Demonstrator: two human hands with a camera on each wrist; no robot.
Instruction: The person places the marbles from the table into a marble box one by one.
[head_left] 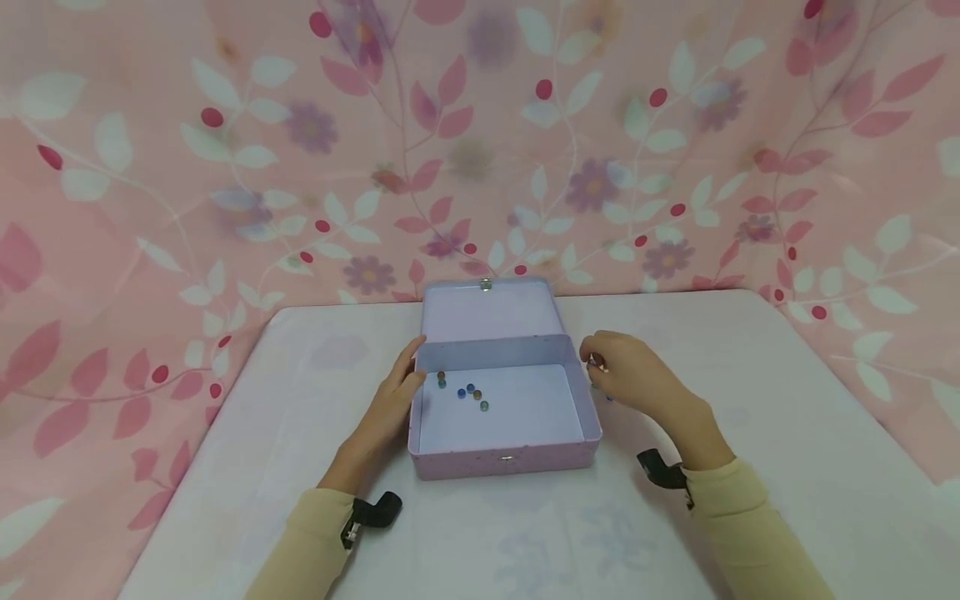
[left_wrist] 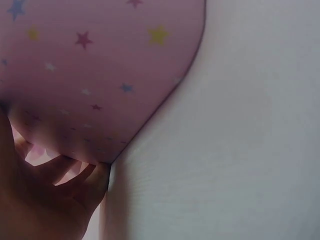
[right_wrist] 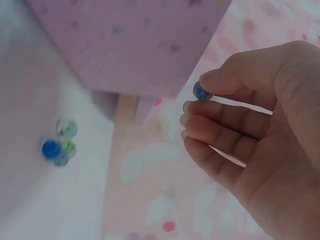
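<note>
A pink-lilac tin box (head_left: 504, 463) stands open, lid back, with several marbles (head_left: 477, 395) on the left part of its floor. My left hand (head_left: 386, 408) holds the box's left side, thumb at the rim; in the left wrist view its fingers (left_wrist: 95, 182) lie against the star-printed wall (left_wrist: 100, 65). To the right of the box, my right hand (head_left: 637, 371) pinches a blue marble (right_wrist: 202, 91) between thumb and fingers, plainest in the right wrist view. Several blue, green and clear marbles (right_wrist: 51, 149) lie together on the table beside the box, partly hidden by the right hand in the head view.
A white cloth with faint prints covers the table (head_left: 555, 542). Behind it hangs a pink curtain (head_left: 465, 150) with leaves and flowers. The raised lid (head_left: 491, 312) stands near the table's back edge.
</note>
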